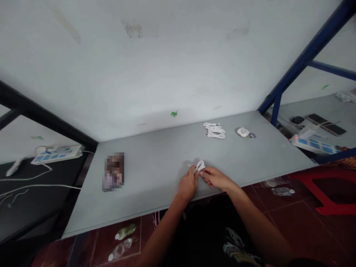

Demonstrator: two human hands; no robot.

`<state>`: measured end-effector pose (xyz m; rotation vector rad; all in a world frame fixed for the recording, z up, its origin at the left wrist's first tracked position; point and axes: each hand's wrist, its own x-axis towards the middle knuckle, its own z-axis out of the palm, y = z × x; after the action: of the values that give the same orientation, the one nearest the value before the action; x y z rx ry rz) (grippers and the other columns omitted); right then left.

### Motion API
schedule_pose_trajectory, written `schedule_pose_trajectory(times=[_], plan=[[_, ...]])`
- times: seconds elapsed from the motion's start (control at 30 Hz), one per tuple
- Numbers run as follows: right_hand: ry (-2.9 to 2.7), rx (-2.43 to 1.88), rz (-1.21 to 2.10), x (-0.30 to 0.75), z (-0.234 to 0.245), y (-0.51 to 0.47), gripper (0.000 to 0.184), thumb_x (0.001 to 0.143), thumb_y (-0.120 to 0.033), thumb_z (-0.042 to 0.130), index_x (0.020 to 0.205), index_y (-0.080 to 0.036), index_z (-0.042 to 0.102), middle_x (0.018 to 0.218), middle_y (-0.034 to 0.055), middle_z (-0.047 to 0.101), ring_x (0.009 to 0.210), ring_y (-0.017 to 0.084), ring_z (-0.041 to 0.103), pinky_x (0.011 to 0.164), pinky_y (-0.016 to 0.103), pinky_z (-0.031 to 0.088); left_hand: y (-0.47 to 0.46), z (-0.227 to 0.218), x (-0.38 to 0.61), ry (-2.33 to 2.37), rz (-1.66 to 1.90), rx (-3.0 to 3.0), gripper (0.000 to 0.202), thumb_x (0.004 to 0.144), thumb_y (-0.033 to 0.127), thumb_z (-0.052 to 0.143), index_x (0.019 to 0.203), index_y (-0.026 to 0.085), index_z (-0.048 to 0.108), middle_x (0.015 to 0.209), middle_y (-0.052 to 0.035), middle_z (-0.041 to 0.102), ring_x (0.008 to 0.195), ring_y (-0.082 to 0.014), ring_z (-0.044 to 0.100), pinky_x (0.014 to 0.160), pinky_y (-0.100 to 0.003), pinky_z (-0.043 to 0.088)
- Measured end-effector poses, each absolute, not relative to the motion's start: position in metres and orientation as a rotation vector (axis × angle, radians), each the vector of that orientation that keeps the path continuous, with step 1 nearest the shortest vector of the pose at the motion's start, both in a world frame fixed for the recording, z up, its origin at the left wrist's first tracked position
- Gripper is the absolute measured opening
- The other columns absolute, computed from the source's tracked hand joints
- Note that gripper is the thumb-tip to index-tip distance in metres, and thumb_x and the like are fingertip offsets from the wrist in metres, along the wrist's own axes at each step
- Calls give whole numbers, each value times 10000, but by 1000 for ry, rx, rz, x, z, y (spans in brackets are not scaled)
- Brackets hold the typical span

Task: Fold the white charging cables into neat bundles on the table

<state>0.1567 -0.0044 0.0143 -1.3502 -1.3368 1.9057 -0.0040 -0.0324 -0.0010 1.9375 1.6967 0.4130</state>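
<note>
A small bundle of looped white cable [200,165] is held between my two hands, just above the front half of the grey table [155,167]. My left hand [189,182] is closed around the bundle's left side, with its fingertips partly hidden. From the right, my right hand [215,177] pinches the lower right of the same cable between thumb and fingers. Farther back lie several folded white cables [214,131], side by side. To their right is a white rounded case [243,132] with a small dark charm [252,135] attached.
A blurred-out flat item [113,171] lies on the table's left. White power strips [58,155] rest on the neighbouring surfaces at both sides. Blue metal posts [300,59] flank the right edge. Plastic bottles [121,249] and a red stool [322,189] are on the floor below.
</note>
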Motion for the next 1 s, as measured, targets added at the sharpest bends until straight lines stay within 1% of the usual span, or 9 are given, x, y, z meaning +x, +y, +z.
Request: schedule_pose_trajectory(times=[0.17,0.27,0.33,0.43,0.5,0.6,0.77,0.87,1.0], plan=[[-1393,-1273,2019,161,15,-1,383,782,-561,654,795,-192,552,557,-81,402,488,93,393,459,240,396,-33,-7,-5,1678,490,1900,357,1013,349,363,1301,197,511,1104,-124,715,881,-246,703,730,-327,501],[-1438,-1226,1966,159,12,-2,398,815,-583,608,824,-190,545,603,-56,461,543,117,466,538,272,454,-32,-8,-4,1701,593,1837,331,1010,326,355,1246,176,533,1064,-128,714,873,-237,691,730,-326,490],[-1538,-1231,1798,155,9,-3,362,880,-554,534,828,-195,526,651,-29,514,597,138,518,612,299,478,-29,-9,-5,1713,696,1768,308,1005,317,356,1190,165,551,982,-116,711,834,-222,677,726,-319,480],[-1797,-1209,1383,149,4,-5,253,966,-408,437,832,-205,508,756,12,569,705,162,546,723,323,474,-21,-7,-8,1695,869,1642,275,996,318,356,1047,169,582,877,-82,680,772,-190,636,717,-303,462],[-1931,-1142,1119,146,-1,-3,200,981,-310,413,839,-207,509,838,38,583,783,176,545,775,332,467,-15,-5,-12,1666,929,1553,282,985,329,362,899,177,583,806,-61,647,739,-177,599,700,-293,447],[-2033,-1060,895,144,-10,1,158,981,-233,413,875,-208,528,895,61,588,841,194,552,803,347,474,-8,0,-19,1559,877,1373,342,968,390,395,711,197,512,649,-15,553,614,-147,517,595,-261,398],[-2110,-987,687,148,-20,6,143,978,-218,446,940,-217,584,914,75,622,883,221,583,824,383,508,-7,10,-24,1334,753,961,365,902,549,514,755,223,440,535,72,413,408,-78,323,426,-213,220],[-2122,-981,600,151,-20,8,157,980,-223,454,967,-220,610,937,85,642,911,228,599,839,392,517,-7,17,-24,1279,712,905,411,846,599,587,765,228,431,524,85,391,385,-60,284,412,-207,166],[-2132,-953,622,151,-15,11,151,971,-230,466,971,-216,616,942,88,650,911,226,598,845,386,507,-3,22,-26,1220,672,870,415,840,622,582,807,227,459,516,104,327,381,-53,232,421,-210,149]])
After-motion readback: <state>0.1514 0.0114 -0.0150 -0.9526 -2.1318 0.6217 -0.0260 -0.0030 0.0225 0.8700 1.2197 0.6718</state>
